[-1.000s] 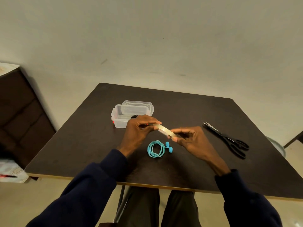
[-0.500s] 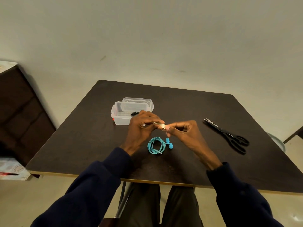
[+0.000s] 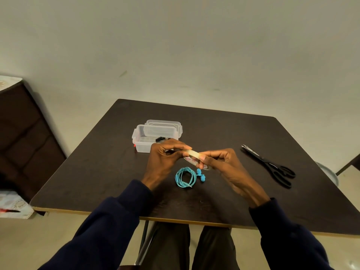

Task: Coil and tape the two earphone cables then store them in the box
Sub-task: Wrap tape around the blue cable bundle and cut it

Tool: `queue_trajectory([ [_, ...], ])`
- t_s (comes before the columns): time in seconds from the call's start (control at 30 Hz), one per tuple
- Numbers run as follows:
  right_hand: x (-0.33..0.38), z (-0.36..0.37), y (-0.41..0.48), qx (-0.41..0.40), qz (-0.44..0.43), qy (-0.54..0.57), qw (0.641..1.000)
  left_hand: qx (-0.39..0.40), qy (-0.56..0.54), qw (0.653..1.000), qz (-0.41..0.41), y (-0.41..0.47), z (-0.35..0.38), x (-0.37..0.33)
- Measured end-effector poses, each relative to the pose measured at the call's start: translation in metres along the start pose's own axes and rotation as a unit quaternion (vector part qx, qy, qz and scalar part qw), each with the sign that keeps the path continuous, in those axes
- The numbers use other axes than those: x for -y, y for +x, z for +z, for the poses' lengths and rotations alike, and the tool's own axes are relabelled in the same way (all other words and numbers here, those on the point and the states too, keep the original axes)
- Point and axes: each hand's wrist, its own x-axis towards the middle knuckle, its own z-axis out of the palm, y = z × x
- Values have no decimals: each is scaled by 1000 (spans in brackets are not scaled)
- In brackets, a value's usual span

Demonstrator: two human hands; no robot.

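**A:** Head camera: what are the hands doing above the dark tabletop [image 3: 93, 172]?

**B:** Both are closed on a tape roll [image 3: 194, 157]. The left hand [image 3: 165, 158] pinches one side of the ring; the right hand [image 3: 220, 162] pinches the other, thumb and forefinger at the rim, apparently working a strip loose.

**A:** And the earphones?

**B:** A teal earphone cable [image 3: 185, 177] lies coiled on the tabletop just below the hands, at 6 o'clock from the roll, its blue earbuds [image 3: 201, 175] beside it at 3 o'clock. No tape shows on it. In the clear plastic box [image 3: 140, 148], at 10 o'clock from the hands, something black [image 3: 160, 139] lies partly hidden by the left hand; whether it is the other cable cannot be told. The lid [image 3: 163, 126] leans behind the box.

**A:** The step in hand?

**B:** By appearances, drawing tape for the teal coil. Next calls for a short strip pulled free and cut; the black scissors [image 3: 270, 165] wait at 3 o'clock, well apart from the hands.
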Motion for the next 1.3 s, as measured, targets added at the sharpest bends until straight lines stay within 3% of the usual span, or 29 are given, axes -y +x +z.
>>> queue_trajectory([
  [0.37, -1, -4, -2, 29, 19, 79, 996, -23, -81, 995, -48, -2, 3, -1],
  [0.77, -6, -10, -6, 93, 14, 127, 987, -37, -94, 993, -65, -2, 6, 1],
  [1.0, -7, -10, -6, 85, -16, 97, 992, -70, -181, 971, -139, -5, 4, 2],
  [1.3, -8, -15, -7, 77, -6, 50, 996, -36, -68, 996, -41, -3, 2, 4],
])
